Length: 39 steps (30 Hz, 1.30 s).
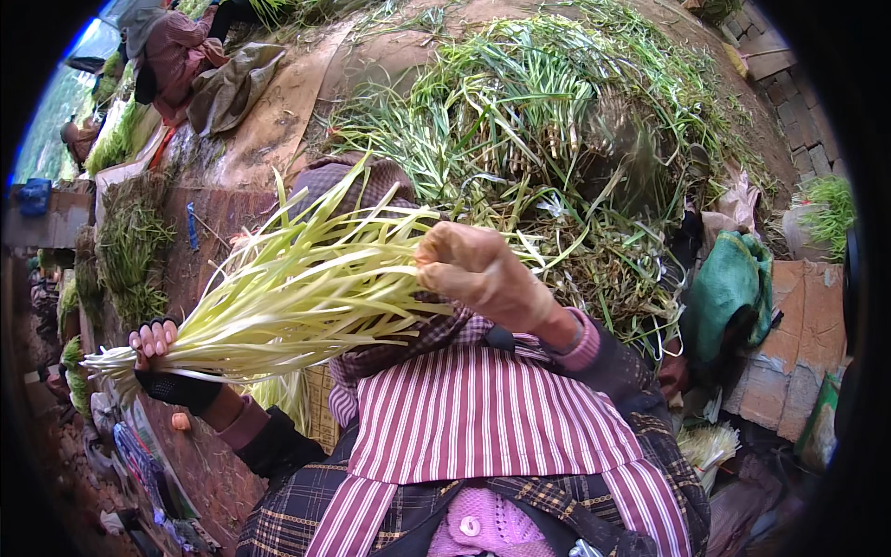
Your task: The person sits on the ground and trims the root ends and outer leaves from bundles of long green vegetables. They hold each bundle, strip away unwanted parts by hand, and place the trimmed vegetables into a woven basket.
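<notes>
My left hand [159,355], in a black fingerless glove, grips a large bundle of pale yellow blanched chives [313,285] near its white stem ends. From there the long flat leaves fan out to the right across my front. My right hand [491,275], in a tan glove, is curled at the leaf tips. The leaves run up to it and partly behind it, so I cannot tell if any are between its fingers. Behind the bundle is a checked cloth [397,177], partly covered by the leaves. More pale chives [285,393] are below the bundle, beside a yellow patterned surface.
A broad heap of green leafy stalks [515,104] covers the ground ahead. A green sack [727,292] and cardboard [786,341] are at right. Reddish boards [216,445] lie at left, near green bundles [132,250]. Another person [177,59] sits far left beside a sack [233,87].
</notes>
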Tool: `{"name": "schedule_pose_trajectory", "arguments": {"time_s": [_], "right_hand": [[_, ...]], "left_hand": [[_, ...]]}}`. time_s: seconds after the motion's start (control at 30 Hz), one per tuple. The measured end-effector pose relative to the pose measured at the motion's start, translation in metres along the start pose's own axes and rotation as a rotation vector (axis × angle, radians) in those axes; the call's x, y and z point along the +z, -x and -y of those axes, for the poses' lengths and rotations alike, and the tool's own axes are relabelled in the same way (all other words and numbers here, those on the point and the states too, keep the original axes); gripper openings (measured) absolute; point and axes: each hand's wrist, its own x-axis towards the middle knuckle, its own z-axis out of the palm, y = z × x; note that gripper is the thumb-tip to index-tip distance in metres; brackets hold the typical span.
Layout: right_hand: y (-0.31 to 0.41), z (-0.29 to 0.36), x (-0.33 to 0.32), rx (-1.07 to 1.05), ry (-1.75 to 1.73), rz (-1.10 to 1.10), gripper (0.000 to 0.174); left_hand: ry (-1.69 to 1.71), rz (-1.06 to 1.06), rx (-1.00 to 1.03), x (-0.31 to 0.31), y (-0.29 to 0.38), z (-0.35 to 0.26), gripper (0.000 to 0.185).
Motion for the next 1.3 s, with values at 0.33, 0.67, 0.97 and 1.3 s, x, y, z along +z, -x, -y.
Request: {"name": "schedule_pose_trajectory", "arguments": {"time_s": [0.33,0.67,0.97,1.3], "right_hand": [[0.013,0.012,-0.022,0.083,-0.337,0.136,0.014],[0.032,0.004,-0.064,-0.174,-0.362,0.170,0.043],[0.028,-0.012,-0.067,0.127,0.692,-0.238,0.053],[0.023,-0.012,-0.010,-0.002,0.644,0.066,0.045]], "left_hand": [[-0.018,0.014,-0.008,0.016,-0.003,0.005,0.011],[0.000,0.009,-0.012,0.007,-0.001,0.006,0.011],[0.007,0.013,-0.036,-0.001,-0.001,0.004,0.010],[-0.016,-0.028,-0.035,-0.004,-0.004,0.005,0.010]]}}
